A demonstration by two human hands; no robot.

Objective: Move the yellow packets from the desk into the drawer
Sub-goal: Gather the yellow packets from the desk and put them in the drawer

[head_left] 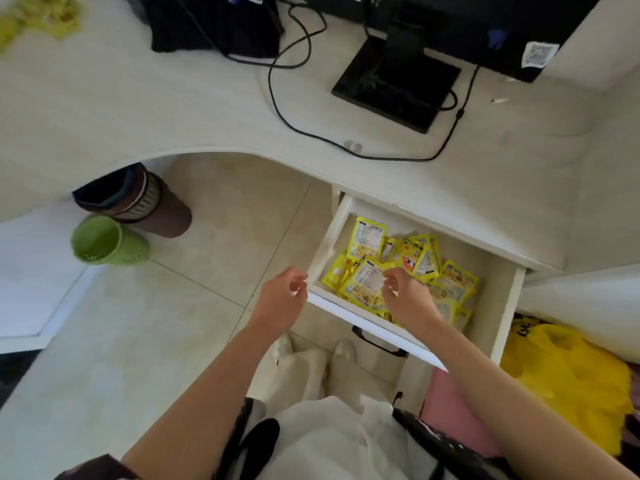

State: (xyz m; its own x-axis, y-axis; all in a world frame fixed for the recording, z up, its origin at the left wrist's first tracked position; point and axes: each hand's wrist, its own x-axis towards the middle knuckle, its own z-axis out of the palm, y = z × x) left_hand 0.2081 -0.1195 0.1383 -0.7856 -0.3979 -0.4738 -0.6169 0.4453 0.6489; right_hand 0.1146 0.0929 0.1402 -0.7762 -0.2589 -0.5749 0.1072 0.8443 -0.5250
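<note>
1. I saw the drawer pulled out from under the counter, with its dark handle on the front panel facing me.
2. A loose heap of yellow packets lay inside the drawer, bunched toward its left and front, some face up, some showing their printed backs.
3. My right hand hung over the drawer's front edge, right above the heap; the fingers were curled and apart, and I could not tell whether they touched the top packet or gripped anything.
4. My left hand hovered just outside the drawer's left front corner, over the floor, fingers loosely spread and holding nothing.
5. At the far left corner of the counter I caught a blurred yellow-green pile; too soft to say what it was.
6. A monitor stood on its black base at the back of the counter, and a black cable looped across the surface in front of it.
7. Down on the floor, a brown bin sat partly under the counter's edge, with a green bin just beside it.
8. A yellow bag lay to the right of the drawer, low in view, next to something pink.
</note>
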